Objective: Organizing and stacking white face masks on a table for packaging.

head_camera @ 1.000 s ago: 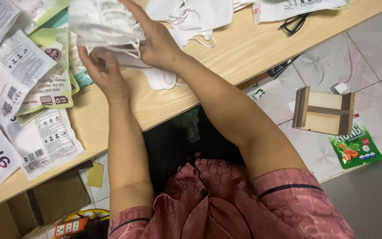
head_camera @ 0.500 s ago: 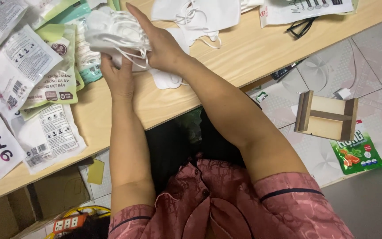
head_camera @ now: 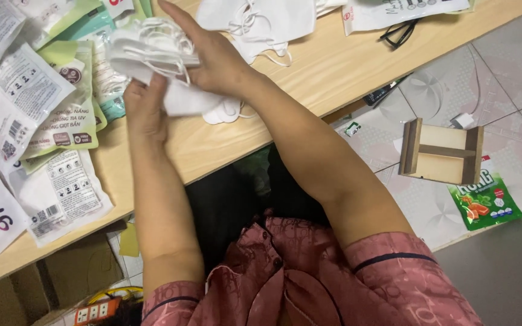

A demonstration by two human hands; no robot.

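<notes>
A stack of white face masks (head_camera: 146, 51) with ear loops is held above the wooden table (head_camera: 327, 66). My left hand (head_camera: 145, 107) grips the stack from below. My right hand (head_camera: 212, 51) lies flat over its top, fingers stretched toward the left. More loose white masks (head_camera: 267, 18) lie on the table just behind my right hand, and one white mask (head_camera: 225, 111) rests under the stack near my wrists.
Several printed mask packets (head_camera: 25, 108) cover the table's left side. Black glasses (head_camera: 400, 33) lie at the back right. On the tiled floor sit a small wooden stand (head_camera: 442, 151) and a green snack bag (head_camera: 484, 202). A power strip (head_camera: 95, 311) lies below the table.
The stack of masks has come slightly lower and toward me, with both hands still closed around it. My right hand has flattened over its top.
</notes>
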